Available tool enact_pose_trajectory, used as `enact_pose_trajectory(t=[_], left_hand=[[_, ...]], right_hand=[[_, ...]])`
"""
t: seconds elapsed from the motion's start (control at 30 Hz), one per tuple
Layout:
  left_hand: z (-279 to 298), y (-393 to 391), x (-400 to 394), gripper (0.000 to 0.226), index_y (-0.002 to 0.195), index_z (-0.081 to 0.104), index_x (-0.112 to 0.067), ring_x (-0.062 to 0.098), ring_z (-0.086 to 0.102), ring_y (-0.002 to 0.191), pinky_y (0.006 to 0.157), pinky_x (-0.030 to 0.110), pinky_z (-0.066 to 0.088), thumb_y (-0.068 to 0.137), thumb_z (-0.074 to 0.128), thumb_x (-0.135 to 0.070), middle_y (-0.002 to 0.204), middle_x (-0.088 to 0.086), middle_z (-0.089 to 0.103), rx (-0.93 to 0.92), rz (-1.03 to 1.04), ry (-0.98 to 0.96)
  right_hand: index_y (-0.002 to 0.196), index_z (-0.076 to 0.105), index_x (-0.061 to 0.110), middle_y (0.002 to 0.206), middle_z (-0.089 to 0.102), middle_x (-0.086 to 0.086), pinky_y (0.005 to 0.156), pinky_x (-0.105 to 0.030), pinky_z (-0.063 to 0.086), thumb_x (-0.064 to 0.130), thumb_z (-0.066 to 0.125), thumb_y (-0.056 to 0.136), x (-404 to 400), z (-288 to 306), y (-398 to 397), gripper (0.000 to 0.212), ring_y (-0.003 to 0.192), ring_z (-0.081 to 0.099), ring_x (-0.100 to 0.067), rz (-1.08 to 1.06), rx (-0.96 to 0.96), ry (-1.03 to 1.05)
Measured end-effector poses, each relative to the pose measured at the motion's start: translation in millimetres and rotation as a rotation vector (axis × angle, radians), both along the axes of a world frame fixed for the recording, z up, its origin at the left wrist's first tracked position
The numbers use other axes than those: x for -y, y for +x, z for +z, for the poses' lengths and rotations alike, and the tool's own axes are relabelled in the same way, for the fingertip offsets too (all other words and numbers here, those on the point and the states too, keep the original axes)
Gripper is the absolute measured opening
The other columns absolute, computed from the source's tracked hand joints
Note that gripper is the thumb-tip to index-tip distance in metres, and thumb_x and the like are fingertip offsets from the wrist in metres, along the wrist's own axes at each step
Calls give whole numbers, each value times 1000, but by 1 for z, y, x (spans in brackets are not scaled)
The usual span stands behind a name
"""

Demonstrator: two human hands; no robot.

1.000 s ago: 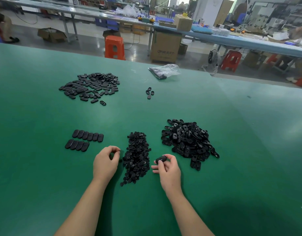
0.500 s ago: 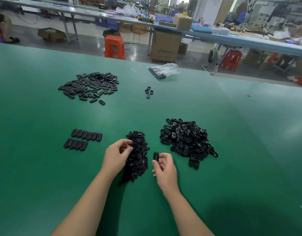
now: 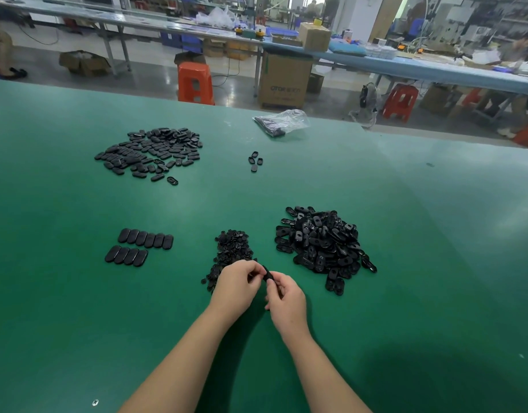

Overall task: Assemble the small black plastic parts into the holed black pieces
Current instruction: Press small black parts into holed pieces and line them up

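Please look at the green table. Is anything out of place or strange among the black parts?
Mostly orderly: sorted piles and two neat rows. One oddity: four loose black pieces lie alone mid-table, apart from every pile. A small pale scrap also sits near the table's front edge.

Matt green table [image 3: 78,323]; glossy black plastic holed pieces [image 3: 322,242]; clear bag [image 3: 282,120], prob. plastic.
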State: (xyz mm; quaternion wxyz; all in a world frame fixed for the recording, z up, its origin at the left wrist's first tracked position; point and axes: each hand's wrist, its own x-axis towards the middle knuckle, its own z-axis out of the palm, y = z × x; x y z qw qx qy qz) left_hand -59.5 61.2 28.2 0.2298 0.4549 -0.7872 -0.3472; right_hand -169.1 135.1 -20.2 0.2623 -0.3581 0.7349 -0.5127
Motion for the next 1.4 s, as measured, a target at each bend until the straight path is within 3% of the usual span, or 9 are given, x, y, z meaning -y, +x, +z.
enact_pose_trajectory(t=[0.2,0.37,0.5,0.63,0.73,0.83,1.07,1.23,1.4], left_hand=[[2,-5,-2,14,94,74,-20,-1,59,77,68,7,41,91,64,-12,84,-15,66,14,7,-49],[3,-5,-2,15,93,74,-22,-5,58,72,62,4,40,91,64,-12,78,-18,64,15,25,-26],[2,-7,0,14,87,71,-25,-5,58,68,61,4,40,89,68,-12,73,-19,65,6,31,2],[2,-6,5,15,93,67,-30,1,58,71,65,17,43,85,75,-20,75,-15,64,37,69,13],[4,-4,11,27,108,72,-30,9,59,83,80,27,49,83,79,-24,92,-12,68,74,52,25],[4,-1,15,13,86,74,-30,3,62,73,69,21,45,78,83,-25,78,-14,70,31,38,131],[4,-2,12,11,76,73,-28,0,56,50,58,24,49,79,80,-20,64,-10,70,-75,23,231],[6,-3,9,11,76,71,-29,-3,56,52,59,20,47,82,74,-20,66,-11,70,-25,21,187],[8,-7,5,2,85,73,-22,0,61,70,61,7,41,85,72,-20,76,-11,70,47,23,75]], right_hand=[[114,71,17,96,70,-5,67,-33,59,15,58,101,0,-1,-1,19,66,63,-11,7,-26,7],[110,71,23,93,70,-1,59,-22,53,16,58,101,-1,0,-1,17,60,62,-6,16,-33,1],[110,71,21,96,69,0,65,-31,58,15,59,100,0,-2,-1,17,67,65,-9,8,-19,-1],[107,70,25,96,68,0,70,-40,60,14,58,100,-1,-1,-1,18,72,67,-13,19,-13,-6],[102,66,30,91,66,-3,59,-28,55,12,56,101,-2,2,-2,20,59,62,-5,31,-1,-18],[100,66,24,83,65,-2,53,-16,47,15,51,103,-3,4,-2,17,54,58,-3,50,7,-5],[94,57,25,70,61,2,56,-30,51,16,48,105,-3,6,1,16,53,56,-5,76,-21,-24],[94,57,29,63,60,3,63,-41,53,21,48,105,-3,4,0,16,52,56,-6,58,-48,2],[93,57,30,66,60,5,53,-27,50,19,48,105,-3,6,0,18,50,58,-7,48,-40,2]])
